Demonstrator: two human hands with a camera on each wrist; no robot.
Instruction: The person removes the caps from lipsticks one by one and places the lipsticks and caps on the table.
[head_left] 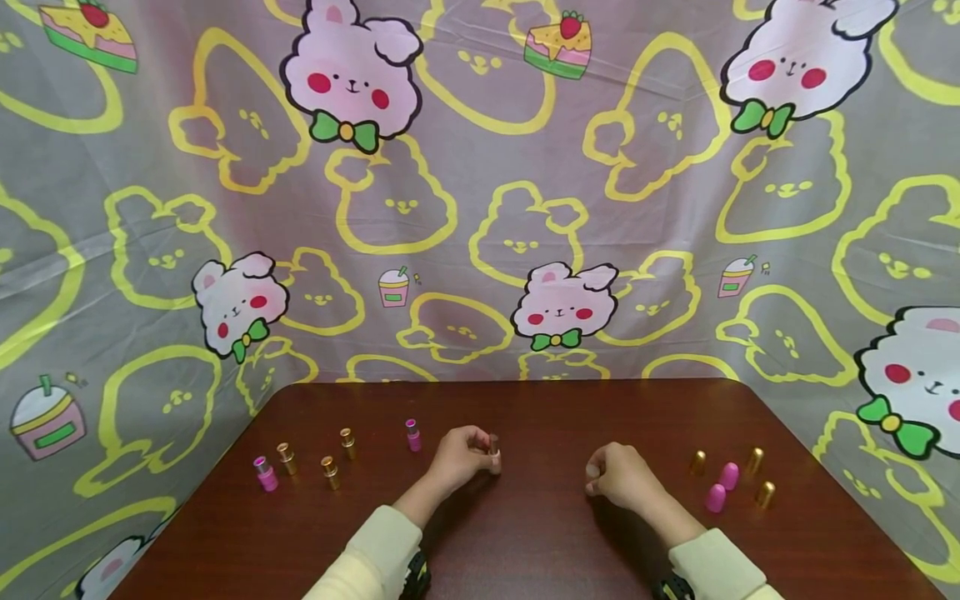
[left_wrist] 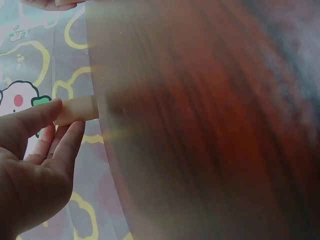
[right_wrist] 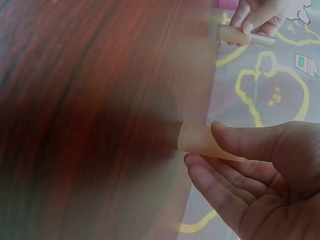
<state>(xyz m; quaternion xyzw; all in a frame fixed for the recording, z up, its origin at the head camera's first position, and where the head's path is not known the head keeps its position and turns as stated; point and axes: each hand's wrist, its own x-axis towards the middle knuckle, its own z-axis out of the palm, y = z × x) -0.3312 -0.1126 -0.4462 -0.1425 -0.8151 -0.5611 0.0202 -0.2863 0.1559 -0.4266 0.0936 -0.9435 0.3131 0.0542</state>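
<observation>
My left hand (head_left: 459, 454) pinches a beige lipstick tube (left_wrist: 79, 110) between thumb and fingers. Its silvery inner part (right_wrist: 262, 39) shows in the right wrist view, and the tube stands upright just over or on the table. Farther right, my right hand (head_left: 624, 475) holds a beige lipstick cap (right_wrist: 196, 140) by thumb and fingertips; from the head view, fingers mostly hide it. The two hands are apart, with bare tabletop between them. Whether the cap touches the table is hard to tell.
On the left of the brown table (head_left: 525, 533) stand uncapped lipstick tubes, including a pink one (head_left: 266, 473), another pink one (head_left: 413, 435) and several gold ones (head_left: 331, 472). At the right are pink caps (head_left: 716, 498) and gold caps (head_left: 765, 494). A patterned curtain (head_left: 465, 250) hangs behind.
</observation>
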